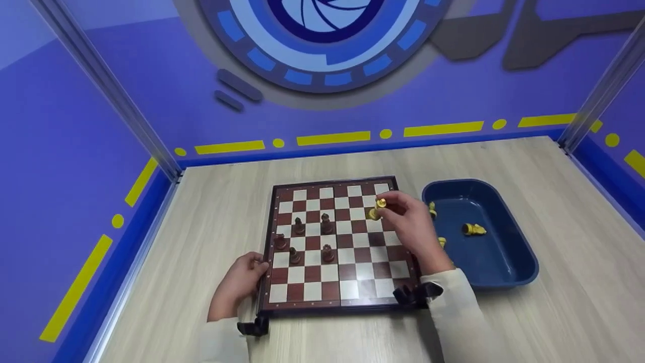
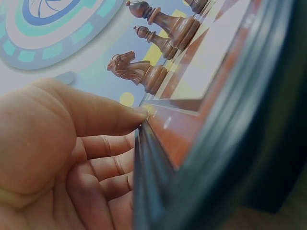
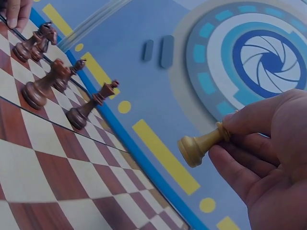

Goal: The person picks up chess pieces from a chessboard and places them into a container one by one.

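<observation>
My right hand (image 1: 410,224) pinches a gold chess piece (image 3: 199,146) between thumb and fingertips, over the far right part of the chessboard (image 1: 365,272). The piece is tilted, its round base showing and its top partly hidden by the fingers. At the board's left edge, my left hand (image 1: 242,277) grips the rim, with the thumb (image 2: 112,115) on top and the other fingers against the side. Several dark brown chess pieces stand on the board's left half, among them a knight (image 2: 136,72) near the left hand and a king (image 1: 326,223).
Right of the board stands a dark blue bin (image 1: 509,242) with several gold chess pieces (image 1: 473,229) lying in it, some partly hidden by the right hand and arm. Purple panels (image 1: 332,118) enclose the wooden table (image 1: 216,212) at the back and sides.
</observation>
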Demonstrator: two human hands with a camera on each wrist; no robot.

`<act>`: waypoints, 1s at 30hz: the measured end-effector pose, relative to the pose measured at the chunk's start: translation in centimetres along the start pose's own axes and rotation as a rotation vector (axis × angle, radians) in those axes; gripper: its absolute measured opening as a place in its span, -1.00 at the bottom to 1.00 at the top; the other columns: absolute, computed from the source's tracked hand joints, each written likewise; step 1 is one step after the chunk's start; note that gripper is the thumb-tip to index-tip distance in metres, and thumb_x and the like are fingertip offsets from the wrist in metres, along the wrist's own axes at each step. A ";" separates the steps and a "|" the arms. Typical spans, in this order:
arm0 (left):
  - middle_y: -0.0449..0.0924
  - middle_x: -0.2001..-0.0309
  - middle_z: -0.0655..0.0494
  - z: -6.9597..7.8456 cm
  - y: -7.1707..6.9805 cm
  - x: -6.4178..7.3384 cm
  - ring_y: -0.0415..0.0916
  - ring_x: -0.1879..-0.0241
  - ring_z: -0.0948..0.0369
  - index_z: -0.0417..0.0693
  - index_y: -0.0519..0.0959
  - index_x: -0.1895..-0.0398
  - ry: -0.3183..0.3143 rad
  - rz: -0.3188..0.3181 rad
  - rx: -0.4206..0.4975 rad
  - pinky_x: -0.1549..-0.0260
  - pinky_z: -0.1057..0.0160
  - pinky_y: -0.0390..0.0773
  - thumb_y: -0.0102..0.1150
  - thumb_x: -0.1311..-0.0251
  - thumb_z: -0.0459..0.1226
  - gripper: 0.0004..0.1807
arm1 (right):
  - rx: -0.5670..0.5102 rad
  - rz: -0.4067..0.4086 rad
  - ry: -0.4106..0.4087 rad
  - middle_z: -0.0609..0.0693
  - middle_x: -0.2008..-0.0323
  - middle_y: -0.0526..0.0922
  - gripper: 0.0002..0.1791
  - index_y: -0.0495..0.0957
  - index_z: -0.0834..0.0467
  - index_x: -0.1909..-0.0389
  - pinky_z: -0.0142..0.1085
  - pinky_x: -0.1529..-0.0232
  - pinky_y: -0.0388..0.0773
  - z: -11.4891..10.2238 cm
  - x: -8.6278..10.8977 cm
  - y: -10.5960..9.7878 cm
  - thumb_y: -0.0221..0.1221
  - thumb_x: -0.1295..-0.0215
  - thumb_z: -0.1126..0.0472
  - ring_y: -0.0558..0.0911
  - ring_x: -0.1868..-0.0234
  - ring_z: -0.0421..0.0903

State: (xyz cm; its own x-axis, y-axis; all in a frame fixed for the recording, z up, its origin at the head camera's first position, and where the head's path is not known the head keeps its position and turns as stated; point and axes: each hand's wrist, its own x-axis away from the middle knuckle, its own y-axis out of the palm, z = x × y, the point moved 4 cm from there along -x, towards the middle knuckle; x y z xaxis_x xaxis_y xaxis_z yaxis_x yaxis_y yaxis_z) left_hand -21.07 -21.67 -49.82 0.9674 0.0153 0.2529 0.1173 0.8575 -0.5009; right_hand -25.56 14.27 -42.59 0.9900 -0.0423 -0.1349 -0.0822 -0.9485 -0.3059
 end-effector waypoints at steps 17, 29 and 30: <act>0.54 0.43 0.03 0.0 0.0 0.1 0.42 0.57 0.25 -0.32 0.48 0.10 0.025 0.017 -0.009 0.59 0.29 0.41 0.02 -0.33 -0.37 -0.82 | 0.091 0.113 -0.012 0.06 0.08 0.69 -0.74 0.61 0.13 0.02 -0.57 0.14 0.51 1.1 0.4 -4.8 0.25 -0.27 0.25 0.65 0.07 -0.15; 0.53 0.45 0.05 -0.2 0.1 0.2 0.42 0.61 0.26 -0.31 0.45 0.08 -0.008 -0.007 0.048 0.65 0.31 0.39 -0.01 -0.36 -0.36 -0.82 | 0.124 0.198 -0.017 0.09 0.11 0.69 -0.73 0.60 0.17 0.02 -0.59 0.23 0.53 2.2 0.8 -7.0 0.24 -0.27 0.26 0.62 0.20 -0.35; 0.53 0.45 0.05 -0.2 0.1 0.2 0.43 0.61 0.26 -0.31 0.46 0.08 -0.008 -0.008 0.050 0.66 0.31 0.39 -0.01 -0.36 -0.37 -0.82 | 0.123 0.201 -0.019 0.10 0.10 0.69 -0.73 0.60 0.18 0.01 -0.60 0.23 0.53 2.2 0.9 -7.2 0.24 -0.27 0.26 0.62 0.19 -0.35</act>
State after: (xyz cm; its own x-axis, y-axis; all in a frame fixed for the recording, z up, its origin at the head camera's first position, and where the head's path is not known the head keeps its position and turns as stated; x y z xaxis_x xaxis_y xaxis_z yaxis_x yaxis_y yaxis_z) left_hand -20.84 -21.71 -49.97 0.9647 0.0126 0.2631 0.1131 0.8822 -0.4570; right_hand -24.38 21.72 -42.58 0.9502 -0.2192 -0.2215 -0.2916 -0.8762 -0.3838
